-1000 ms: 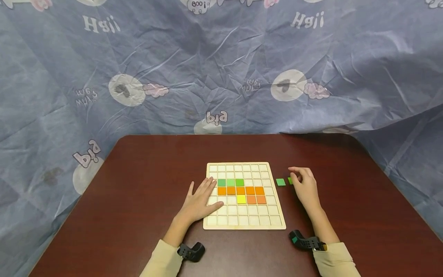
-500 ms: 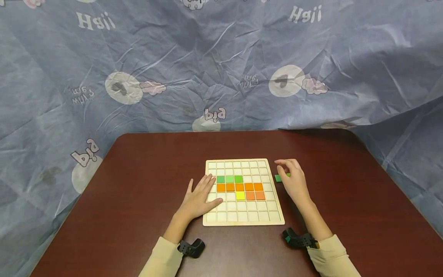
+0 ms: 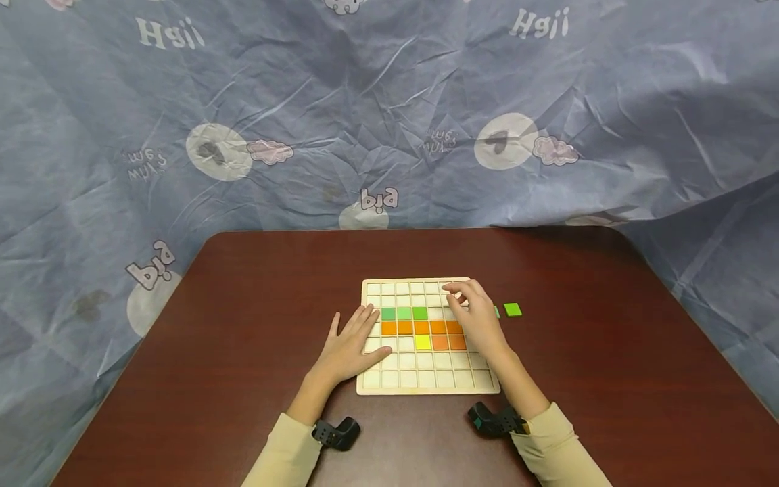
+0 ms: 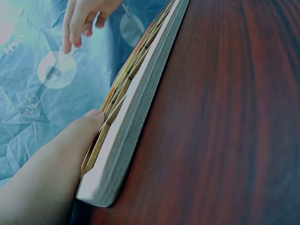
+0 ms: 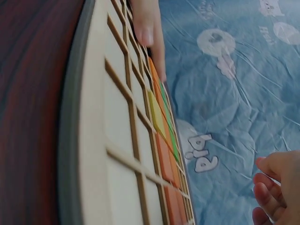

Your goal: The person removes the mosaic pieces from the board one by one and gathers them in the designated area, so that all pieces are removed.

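Observation:
A pale wooden grid board (image 3: 426,380) lies on the table with square tiles in some cells. Its green tiles (image 3: 404,314) form a row above the orange tiles (image 3: 404,329). Below those sit a yellow tile (image 3: 422,343) and reddish-orange tiles (image 3: 440,343). My left hand (image 3: 348,348) rests spread on the board's left edge, its thumb (image 4: 89,124) on the near part. Over the upper right of the board hovers my right hand (image 3: 477,318), thumb and index finger bent toward each other. In the right wrist view its fingers (image 5: 269,192) are curled; whether a tile is pinched there is hidden.
A loose bright green tile (image 3: 513,310) lies on the table right of the board. Beside it, another green tile (image 3: 497,312) is mostly covered by the right hand. The dark red-brown table (image 3: 274,291) ends at a blue patterned cloth (image 3: 389,122) hanging behind.
My right hand has moved left from the loose green tiles to above the board, uncovering the bright green one. The left hand stays in place on the board.

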Available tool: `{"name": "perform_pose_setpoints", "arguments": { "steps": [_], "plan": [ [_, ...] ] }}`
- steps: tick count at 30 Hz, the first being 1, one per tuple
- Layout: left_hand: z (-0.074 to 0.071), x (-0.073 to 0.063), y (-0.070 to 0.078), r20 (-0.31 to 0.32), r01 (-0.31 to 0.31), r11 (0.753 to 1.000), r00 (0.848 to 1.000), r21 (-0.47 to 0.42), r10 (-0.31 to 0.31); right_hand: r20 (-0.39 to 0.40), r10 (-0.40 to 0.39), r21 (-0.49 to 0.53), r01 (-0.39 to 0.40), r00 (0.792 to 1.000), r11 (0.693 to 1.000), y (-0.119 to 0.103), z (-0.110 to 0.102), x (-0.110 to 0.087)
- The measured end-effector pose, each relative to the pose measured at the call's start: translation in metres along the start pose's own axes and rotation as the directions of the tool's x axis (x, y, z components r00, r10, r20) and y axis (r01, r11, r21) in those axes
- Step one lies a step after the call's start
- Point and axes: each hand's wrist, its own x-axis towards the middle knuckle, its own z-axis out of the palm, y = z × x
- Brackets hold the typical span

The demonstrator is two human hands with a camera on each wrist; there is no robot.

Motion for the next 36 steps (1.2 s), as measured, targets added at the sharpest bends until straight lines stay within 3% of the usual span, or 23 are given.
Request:
{"name": "perform_pose_setpoints", "arguments": {
  "steps": [13,28,36],
  "plan": [
    [-0.004,-0.002,-0.003,0.017,0.026,1.000,1.000,-0.003,-0.026,0.081,0.038,0.041,-0.041,0.996,0.998,-0.006,0.039,0.003],
    [-0.006,0.003,-0.002,0.025,0.027,1.000,0.999,0.006,-0.027,0.111,0.057,0.034,-0.061,0.992,0.998,0.007,0.050,0.004],
    [-0.003,0.003,-0.001,0.031,0.017,1.000,0.999,-0.003,-0.017,0.089,0.027,0.002,-0.027,0.996,1.000,0.015,0.051,0.002]
  ]
}}
